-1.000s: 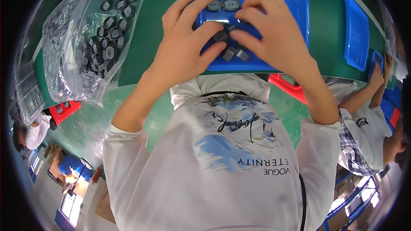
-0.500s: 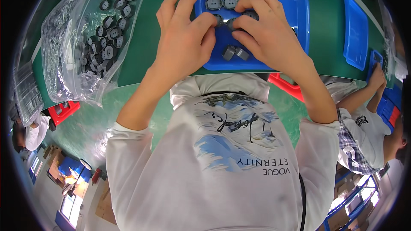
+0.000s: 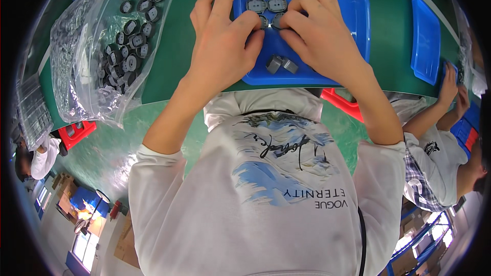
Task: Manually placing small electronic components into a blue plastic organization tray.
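Observation:
My left hand point(image 3: 225, 43) reaches over the left side of a blue tray point(image 3: 360, 46), its thumb and index finger closed on a small grey plastic housing point(image 3: 263, 22). Its other fingers stretch up past the tray's left rim. Opposite it, my right hand point(image 3: 322, 38) pinches another grey plastic housing point(image 3: 277, 21) with bent fingers; they partly hide it. The two held pieces sit side by side, just below two rows of similar grey housings point(image 3: 256, 5) standing face up. Nearer me, two more grey pieces point(image 3: 282, 64) lie tilted together in the tray.
To the left, a clear plastic bag point(image 3: 84, 61) holds many loose grey housings point(image 3: 130, 41). Another blue tray point(image 3: 425, 41) lies on the green table point(image 3: 174, 46) at the right. A co-worker's hands point(image 3: 450, 92) are beyond it, near the table's edge. A red stool point(image 3: 342, 103) stands below.
My right hand has drawn slightly left and set its housing beside the left one; a dark piece under its fingers is no longer visible. My left hand has shifted slightly right.

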### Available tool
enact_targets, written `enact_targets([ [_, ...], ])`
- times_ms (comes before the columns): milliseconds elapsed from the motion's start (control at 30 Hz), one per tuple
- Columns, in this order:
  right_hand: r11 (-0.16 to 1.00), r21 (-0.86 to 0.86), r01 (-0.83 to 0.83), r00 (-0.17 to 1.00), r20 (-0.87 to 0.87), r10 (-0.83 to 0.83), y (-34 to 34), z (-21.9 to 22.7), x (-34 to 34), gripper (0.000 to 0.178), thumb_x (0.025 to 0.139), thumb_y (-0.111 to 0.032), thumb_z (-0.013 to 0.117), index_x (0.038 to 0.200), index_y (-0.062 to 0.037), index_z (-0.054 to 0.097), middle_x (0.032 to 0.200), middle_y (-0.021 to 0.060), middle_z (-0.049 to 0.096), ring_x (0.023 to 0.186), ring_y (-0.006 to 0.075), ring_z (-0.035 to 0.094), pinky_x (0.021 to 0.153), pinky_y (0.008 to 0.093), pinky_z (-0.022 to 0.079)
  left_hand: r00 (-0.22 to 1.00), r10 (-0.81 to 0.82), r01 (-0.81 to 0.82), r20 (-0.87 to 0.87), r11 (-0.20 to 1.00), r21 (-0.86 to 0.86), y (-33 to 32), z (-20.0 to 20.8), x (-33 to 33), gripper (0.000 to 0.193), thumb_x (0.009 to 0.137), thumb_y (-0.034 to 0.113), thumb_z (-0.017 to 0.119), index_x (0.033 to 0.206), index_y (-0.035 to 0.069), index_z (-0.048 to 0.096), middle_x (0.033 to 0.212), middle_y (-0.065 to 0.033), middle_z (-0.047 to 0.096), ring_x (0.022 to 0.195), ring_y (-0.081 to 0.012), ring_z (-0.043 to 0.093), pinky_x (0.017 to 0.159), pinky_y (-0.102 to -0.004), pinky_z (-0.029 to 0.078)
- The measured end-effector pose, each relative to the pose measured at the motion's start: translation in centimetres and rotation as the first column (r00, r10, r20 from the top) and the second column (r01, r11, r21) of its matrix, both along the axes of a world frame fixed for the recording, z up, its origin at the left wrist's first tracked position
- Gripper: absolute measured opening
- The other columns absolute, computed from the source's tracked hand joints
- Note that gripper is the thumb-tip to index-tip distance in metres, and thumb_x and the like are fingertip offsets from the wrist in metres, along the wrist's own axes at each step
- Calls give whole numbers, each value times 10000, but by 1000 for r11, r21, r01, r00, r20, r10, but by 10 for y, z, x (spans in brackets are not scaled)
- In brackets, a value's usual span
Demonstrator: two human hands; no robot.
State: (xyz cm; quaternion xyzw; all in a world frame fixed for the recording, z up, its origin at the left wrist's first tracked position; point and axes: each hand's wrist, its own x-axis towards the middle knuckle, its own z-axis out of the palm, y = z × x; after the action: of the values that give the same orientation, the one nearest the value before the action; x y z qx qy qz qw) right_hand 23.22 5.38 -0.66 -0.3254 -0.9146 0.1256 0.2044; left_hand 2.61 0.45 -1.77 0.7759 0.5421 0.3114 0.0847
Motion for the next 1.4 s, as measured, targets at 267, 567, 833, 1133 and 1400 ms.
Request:
enact_targets([
  [267,1000,-23,1,999,-32,-1,-1,2,-4,174,764,-118,760,906,-80,667,956,54,558,1004,285,516,917,410,418,999,-6,6,35,1000,-12,-2,-4,-8,142,728,65,780,832,85,686,1457,-144,492,1350,-404,383,1081,-489,360],
  [567,998,-60,9,1000,-25,-10,-4,-3,-13,126,784,-97,735,883,-80,657,932,46,546,988,274,510,903,407,413,999,-38,38,40,999,-12,-1,-8,-12,144,723,72,760,845,87,683,1441,-170,482,1344,-423,379,1076,-517,338],
  [833,998,-45,46,998,-43,-48,-4,-4,-12,129,781,-112,746,870,-82,657,922,42,549,981,267,513,896,398,410,999,-41,41,30,999,-3,0,-6,-10,152,729,69,758,861,92,686,1441,-168,479,1339,-426,380,1079,-516,334],
  [1133,988,-154,16,1000,24,-13,-32,27,9,225,731,-165,795,892,-61,677,1058,85,570,1079,310,500,949,422,405,997,-75,76,20,996,-46,-9,19,-10,185,728,110,795,886,95,701,1491,-158,458,1372,-426,348,1101,-503,326],
  [1400,980,-189,62,991,-102,-83,-38,29,14,198,712,-93,787,797,-43,615,1145,99,584,1130,333,486,957,444,410,988,-156,153,-4,976,-157,-28,24,6,130,715,80,772,800,69,674,1526,-175,420,1408,-449,303,1112,-523,273],
])
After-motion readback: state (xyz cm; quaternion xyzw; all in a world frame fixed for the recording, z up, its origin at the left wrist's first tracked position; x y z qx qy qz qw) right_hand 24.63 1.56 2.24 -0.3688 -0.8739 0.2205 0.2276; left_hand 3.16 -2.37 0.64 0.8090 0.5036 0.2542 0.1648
